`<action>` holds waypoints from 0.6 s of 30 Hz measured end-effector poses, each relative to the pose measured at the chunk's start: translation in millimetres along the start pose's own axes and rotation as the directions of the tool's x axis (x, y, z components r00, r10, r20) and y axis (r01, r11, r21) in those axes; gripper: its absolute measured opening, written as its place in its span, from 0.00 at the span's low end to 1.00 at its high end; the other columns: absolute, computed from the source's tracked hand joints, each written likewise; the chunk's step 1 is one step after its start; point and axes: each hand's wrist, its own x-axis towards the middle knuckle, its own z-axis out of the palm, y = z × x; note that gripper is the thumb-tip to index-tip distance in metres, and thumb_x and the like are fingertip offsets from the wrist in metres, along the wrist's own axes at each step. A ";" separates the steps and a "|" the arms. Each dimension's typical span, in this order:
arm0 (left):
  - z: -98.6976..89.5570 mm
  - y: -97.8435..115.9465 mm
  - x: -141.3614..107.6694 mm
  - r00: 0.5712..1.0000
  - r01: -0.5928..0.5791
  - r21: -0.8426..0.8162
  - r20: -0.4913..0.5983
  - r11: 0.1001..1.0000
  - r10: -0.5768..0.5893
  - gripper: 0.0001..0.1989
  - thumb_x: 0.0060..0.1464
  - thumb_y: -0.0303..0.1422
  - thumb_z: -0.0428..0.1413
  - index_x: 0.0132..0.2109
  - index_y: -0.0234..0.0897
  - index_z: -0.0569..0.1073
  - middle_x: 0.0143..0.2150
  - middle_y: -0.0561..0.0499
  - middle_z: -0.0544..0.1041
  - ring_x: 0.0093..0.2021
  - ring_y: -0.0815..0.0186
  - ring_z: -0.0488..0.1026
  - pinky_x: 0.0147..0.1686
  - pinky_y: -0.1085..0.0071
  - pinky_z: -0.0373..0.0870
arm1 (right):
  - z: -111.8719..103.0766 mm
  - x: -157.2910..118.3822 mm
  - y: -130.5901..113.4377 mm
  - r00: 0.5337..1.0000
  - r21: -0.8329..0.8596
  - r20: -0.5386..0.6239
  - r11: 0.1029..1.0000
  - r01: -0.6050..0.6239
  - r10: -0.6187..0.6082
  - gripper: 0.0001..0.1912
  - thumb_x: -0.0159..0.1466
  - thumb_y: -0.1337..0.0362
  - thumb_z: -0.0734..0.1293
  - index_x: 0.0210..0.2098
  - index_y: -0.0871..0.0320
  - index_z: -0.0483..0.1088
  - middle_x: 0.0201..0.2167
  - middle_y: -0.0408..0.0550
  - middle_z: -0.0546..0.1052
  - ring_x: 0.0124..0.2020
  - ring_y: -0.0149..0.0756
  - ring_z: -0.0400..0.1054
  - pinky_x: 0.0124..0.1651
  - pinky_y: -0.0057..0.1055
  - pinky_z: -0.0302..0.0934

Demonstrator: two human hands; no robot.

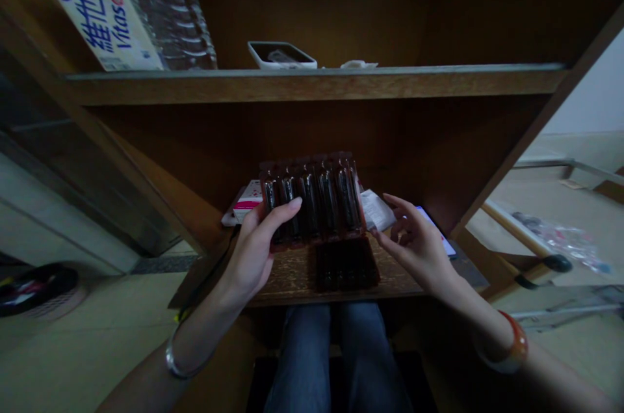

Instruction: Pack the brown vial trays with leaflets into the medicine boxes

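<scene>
Your left hand (253, 249) grips the vial tray (327, 195) by its left side, thumb across the front, holding it up above the board (287, 276). Your right hand (420, 245) is at the tray's right edge, fingers parted and curled with a gap between; you cannot tell whether a fingertip touches it. A second tray (347, 265) lies on the board, nearer you. On the far left sits a box (247, 200); to the right are a white packet (376, 211) and a phone (444, 240).
</scene>
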 end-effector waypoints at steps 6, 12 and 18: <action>0.2 -0.2 1.7 0.999 0.036 0.015 -0.009 0.999 -0.036 0.16 0.47 0.37 0.67 0.43 0.36 0.80 0.42 0.50 0.84 0.50 0.58 0.78 0.56 0.65 0.71 | -1.9 -18.7 -31.6 0.999 0.168 -0.045 0.986 -0.012 0.020 0.31 0.61 0.59 0.72 0.62 0.51 0.63 0.38 0.47 0.72 0.25 0.29 0.64 0.22 0.28 0.62; 0.2 -4.9 3.4 0.999 0.041 0.121 0.025 0.992 -0.045 0.14 0.47 0.37 0.67 0.41 0.37 0.81 0.44 0.50 0.83 0.53 0.57 0.77 0.58 0.63 0.68 | -0.9 -25.7 -33.3 1.000 0.250 -0.024 0.968 -0.002 0.008 0.30 0.62 0.62 0.72 0.62 0.49 0.64 0.36 0.46 0.73 0.30 0.34 0.68 0.30 0.32 0.67; -1.2 -11.2 10.4 0.998 0.046 0.156 0.035 0.987 -0.052 0.15 0.49 0.38 0.66 0.43 0.36 0.80 0.48 0.48 0.83 0.53 0.58 0.76 0.57 0.65 0.69 | 2.8 -28.7 -35.6 0.998 0.327 -0.063 0.945 0.026 -0.005 0.30 0.62 0.63 0.71 0.62 0.47 0.62 0.42 0.47 0.73 0.33 0.34 0.69 0.34 0.33 0.69</action>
